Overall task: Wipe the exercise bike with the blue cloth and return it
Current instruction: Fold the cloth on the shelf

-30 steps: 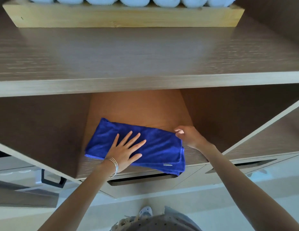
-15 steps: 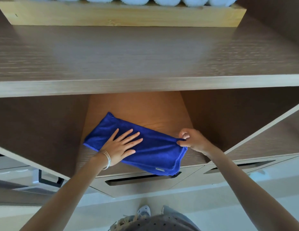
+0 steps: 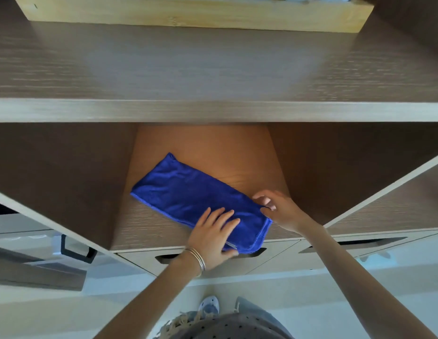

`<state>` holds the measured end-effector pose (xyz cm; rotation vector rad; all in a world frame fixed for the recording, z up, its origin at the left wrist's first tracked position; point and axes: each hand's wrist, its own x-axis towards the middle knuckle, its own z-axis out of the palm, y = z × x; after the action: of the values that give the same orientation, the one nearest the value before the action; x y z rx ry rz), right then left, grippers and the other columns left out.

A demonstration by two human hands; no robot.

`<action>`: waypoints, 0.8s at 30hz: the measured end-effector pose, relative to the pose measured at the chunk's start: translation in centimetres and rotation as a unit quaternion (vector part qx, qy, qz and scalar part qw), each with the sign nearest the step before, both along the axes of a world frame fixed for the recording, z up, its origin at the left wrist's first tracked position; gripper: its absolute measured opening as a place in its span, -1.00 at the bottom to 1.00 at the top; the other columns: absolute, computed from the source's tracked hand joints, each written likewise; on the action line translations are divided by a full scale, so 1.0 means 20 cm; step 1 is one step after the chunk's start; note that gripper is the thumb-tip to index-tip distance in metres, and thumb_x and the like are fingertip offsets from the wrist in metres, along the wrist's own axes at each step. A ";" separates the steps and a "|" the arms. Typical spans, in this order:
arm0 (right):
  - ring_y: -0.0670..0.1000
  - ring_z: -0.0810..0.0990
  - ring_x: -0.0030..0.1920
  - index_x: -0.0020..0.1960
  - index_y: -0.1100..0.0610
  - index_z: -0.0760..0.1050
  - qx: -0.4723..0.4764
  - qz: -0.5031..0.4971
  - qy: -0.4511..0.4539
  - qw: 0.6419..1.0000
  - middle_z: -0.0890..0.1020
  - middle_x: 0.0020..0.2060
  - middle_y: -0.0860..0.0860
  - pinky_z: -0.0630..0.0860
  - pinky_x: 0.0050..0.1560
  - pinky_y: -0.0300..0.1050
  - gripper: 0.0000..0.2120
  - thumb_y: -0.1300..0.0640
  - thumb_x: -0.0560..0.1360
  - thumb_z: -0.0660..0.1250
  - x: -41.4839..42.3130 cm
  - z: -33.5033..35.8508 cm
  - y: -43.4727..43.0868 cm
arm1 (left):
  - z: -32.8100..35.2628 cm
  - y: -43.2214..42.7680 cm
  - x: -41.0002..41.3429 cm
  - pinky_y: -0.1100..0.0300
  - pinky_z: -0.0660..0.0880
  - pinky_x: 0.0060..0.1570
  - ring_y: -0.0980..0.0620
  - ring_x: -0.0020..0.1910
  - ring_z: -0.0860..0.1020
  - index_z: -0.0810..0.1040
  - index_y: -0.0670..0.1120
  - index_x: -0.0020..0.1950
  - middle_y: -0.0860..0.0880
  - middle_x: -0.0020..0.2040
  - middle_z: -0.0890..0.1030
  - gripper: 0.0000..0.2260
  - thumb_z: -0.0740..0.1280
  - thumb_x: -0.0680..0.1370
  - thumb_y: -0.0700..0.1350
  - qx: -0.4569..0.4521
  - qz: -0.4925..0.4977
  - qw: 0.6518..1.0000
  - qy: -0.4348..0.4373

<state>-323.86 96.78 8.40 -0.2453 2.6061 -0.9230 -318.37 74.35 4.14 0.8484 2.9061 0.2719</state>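
Plush blue cloth (image 3: 188, 194), folded oblong, under flat left hand (image 3: 213, 233)

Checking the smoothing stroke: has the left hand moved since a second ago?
Yes: the left hand slid right along the blue cloth, from the drawer slot's left end to above its middle.

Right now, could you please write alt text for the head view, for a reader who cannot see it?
A folded blue cloth lies on a wooden shelf; the left hand presses flat on it and the right hand is at its right edge.
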 end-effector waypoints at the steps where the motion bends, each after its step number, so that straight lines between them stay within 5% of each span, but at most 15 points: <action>1: 0.06 0.53 0.00 0.17 -0.01 0.48 0.023 -0.001 0.020 1.000 0.48 0.08 0.07 0.47 0.10 -0.06 -0.64 0.34 0.49 0.18 -0.01 0.01 0.00 | -0.03 0.03 0.03 -0.13 -0.18 0.47 -0.11 0.53 0.02 0.06 -0.02 0.52 -0.07 0.55 0.07 -0.26 0.28 0.45 0.20 -0.047 0.008 0.999 -0.010; 3: 0.07 0.53 0.06 0.13 0.06 0.53 0.073 0.025 0.045 0.996 0.44 0.13 0.08 0.47 0.14 -0.02 -0.63 0.39 0.48 0.15 -0.02 0.01 0.01 | -0.06 0.08 0.06 -0.23 -0.14 0.45 -0.21 0.52 0.02 -0.04 -0.03 0.53 -0.15 0.55 0.03 -0.18 0.37 0.44 0.09 -0.108 0.030 0.994 0.006; 6: 0.09 0.51 0.12 0.13 0.11 0.54 0.133 0.113 0.087 0.981 0.48 0.15 0.06 0.45 0.13 -0.03 -0.63 0.41 0.45 0.17 -0.02 0.02 0.01 | -0.05 0.12 0.10 -0.19 0.43 0.24 -0.17 0.31 0.47 0.39 0.02 0.39 -0.12 0.35 0.49 -0.31 0.53 0.28 -0.07 -0.103 0.049 0.991 0.068; 8: 0.12 0.52 0.10 0.13 0.14 0.54 0.144 0.154 0.145 0.967 0.54 0.10 0.07 0.46 0.10 -0.02 -0.62 0.43 0.41 0.19 -0.01 0.01 0.01 | -0.05 0.13 0.09 -0.12 0.54 0.12 -0.12 0.21 0.56 0.52 0.04 0.28 -0.07 0.24 0.59 -0.36 0.57 0.22 -0.13 -0.060 0.049 0.993 0.090; 11: 0.18 0.54 0.09 0.08 0.20 0.57 0.124 0.194 0.221 0.948 0.59 0.04 0.12 0.47 0.10 0.07 -0.64 0.46 0.36 0.25 0.01 0.00 0.02 | -0.03 0.11 0.10 -0.13 0.53 0.12 -0.12 0.19 0.58 0.60 0.05 0.18 -0.04 0.21 0.61 -0.36 0.60 0.10 -0.13 -0.003 0.069 0.994 0.084; 14: 0.14 0.45 0.26 0.13 0.13 0.56 0.149 0.240 0.210 0.936 0.54 0.20 0.04 0.37 0.20 0.04 -0.64 0.39 0.39 0.27 0.02 -0.03 0.06 | -0.01 0.11 0.12 -0.14 0.53 0.13 -0.10 0.15 0.60 0.66 0.03 0.03 -0.02 0.15 0.64 -0.49 0.55 0.10 -0.22 0.074 0.061 0.988 0.120; 20: 0.01 -0.08 0.51 0.38 -0.06 0.30 0.219 0.305 0.114 0.920 0.07 0.50 -0.16 0.05 0.39 0.15 -0.41 0.04 0.39 0.40 0.06 -0.07 0.14 | 0.05 0.12 0.17 0.14 0.58 0.01 0.03 -0.21 0.66 0.67 -0.09 -0.12 0.03 -0.18 0.70 -0.62 0.50 0.11 -0.36 0.241 0.160 0.946 0.143; 24: 0.12 0.25 0.43 0.10 0.06 0.52 0.133 0.276 0.216 0.927 0.44 0.35 -0.02 0.30 0.23 0.19 -0.61 0.07 0.31 0.51 0.08 -0.02 0.08 | 0.14 0.11 0.20 0.45 0.36 -0.33 0.14 -0.37 0.55 0.64 -0.09 -0.05 0.06 -0.32 0.63 -0.74 0.30 0.31 -0.24 0.355 0.316 0.879 0.042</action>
<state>-322.23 98.47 8.07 -1.1492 2.7503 -0.3355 -314.38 76.63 7.03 -0.1206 3.0637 1.4412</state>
